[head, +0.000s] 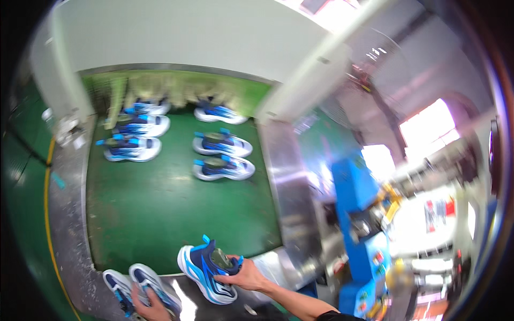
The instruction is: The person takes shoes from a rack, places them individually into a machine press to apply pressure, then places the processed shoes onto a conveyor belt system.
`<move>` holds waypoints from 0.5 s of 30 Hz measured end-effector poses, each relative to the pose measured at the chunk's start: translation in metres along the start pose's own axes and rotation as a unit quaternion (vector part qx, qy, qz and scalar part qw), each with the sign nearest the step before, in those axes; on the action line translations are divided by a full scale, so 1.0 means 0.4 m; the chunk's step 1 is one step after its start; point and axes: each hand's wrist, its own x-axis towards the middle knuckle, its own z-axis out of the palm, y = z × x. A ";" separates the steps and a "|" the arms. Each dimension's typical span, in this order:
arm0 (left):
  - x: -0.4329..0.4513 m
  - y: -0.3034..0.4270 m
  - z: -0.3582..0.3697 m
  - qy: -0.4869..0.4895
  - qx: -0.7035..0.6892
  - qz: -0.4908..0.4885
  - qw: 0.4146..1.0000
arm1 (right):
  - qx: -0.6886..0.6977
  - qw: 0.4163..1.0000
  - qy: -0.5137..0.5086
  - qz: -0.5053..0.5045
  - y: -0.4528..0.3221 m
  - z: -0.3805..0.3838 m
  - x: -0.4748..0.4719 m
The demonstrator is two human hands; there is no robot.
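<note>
In my right hand (245,277) is a navy, bright blue and white running shoe (207,273), held tilted at the near end of a green conveyor belt (176,216). An olive-green shoe last (221,259) shows in its collar. My left hand (150,307), partly cut off by the bottom edge, grips a white and navy running shoe (154,283) by its upper. Another such shoe (118,283) lies against it on the left; whether the fingers hold that one too is hidden.
More running shoes (225,168) stand in two columns on the belt. The farthest reach the fringed curtain (160,86) under a pale grey machine hood (192,36). Metal side rails (287,172) flank the belt. Blue machinery (353,188) and a blurred fan (369,68) stand to the right.
</note>
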 end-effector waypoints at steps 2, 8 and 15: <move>0.002 0.117 -0.016 -0.116 -0.156 -0.014 0.981 | -0.064 0.998 -0.025 0.007 -0.029 -0.128 -0.184; -0.159 0.472 0.081 -0.717 -0.340 -0.144 0.591 | -0.176 0.808 0.069 -0.557 -0.116 -0.219 -0.401; -0.710 0.692 0.152 -0.806 -0.309 0.060 0.501 | 0.222 0.888 0.269 -0.300 0.132 -0.151 -0.875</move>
